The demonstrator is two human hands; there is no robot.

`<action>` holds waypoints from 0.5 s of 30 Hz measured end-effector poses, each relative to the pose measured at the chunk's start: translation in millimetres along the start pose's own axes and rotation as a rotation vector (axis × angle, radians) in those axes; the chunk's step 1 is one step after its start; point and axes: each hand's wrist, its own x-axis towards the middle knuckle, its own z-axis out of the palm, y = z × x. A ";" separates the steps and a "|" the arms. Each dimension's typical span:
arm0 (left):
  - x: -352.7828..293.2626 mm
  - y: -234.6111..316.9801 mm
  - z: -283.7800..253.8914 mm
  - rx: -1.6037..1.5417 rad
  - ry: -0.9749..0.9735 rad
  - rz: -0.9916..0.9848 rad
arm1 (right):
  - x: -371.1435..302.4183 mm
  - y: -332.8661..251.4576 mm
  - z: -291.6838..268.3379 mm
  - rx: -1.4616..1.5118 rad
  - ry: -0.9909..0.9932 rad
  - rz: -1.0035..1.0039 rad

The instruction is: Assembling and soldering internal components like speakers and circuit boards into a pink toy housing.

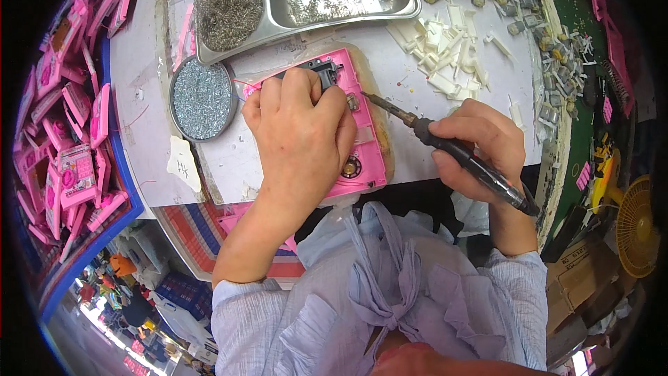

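Observation:
On the worktable lies an open pink plastic case (371, 157), with a black plastic mechanism (324, 69) at its far end and a small round speaker-like part (351, 166) near its front. My left hand (299, 125) bends over the case, its fingers curled down on the black mechanism; the fingertips are hidden. In my right hand (487, 143) is a black-handled soldering iron (463, 153), gripped like a pen. Its tapering metal tip points left and reaches the right edge of the case, close to a small metal part (353, 102).
A round dish of small silver screws (202, 99) stands left of the case. Behind is a metal tray (306, 23) with springs. White plastic pieces (449, 49) and small motors (553, 73) lie to the right. Pink cases (76, 167) fill a blue-edged bin. A yellow fan (637, 226) stands far right.

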 end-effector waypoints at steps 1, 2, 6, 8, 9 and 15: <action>0.1 0.3 -0.7 0.010 -0.004 -0.001 | 1.2 -0.3 0.6 -0.006 -0.005 -0.009; 0.2 0.4 -1.1 0.021 -0.007 -0.002 | 2.3 -0.3 1.5 -0.012 -0.010 -0.018; 0.3 0.7 -1.2 0.033 -0.018 -0.005 | 3.4 1.3 6.5 0.016 -0.014 -0.025; 1.1 1.1 -1.6 0.034 -0.024 -0.006 | 3.7 1.6 7.5 0.008 -0.023 -0.015; 0.9 1.0 -1.4 0.036 -0.023 -0.006 | 3.9 2.2 8.0 0.005 -0.021 -0.020; 1.2 2.1 -1.8 0.047 -0.028 -0.009 | 3.9 1.9 4.3 -0.001 -0.014 -0.027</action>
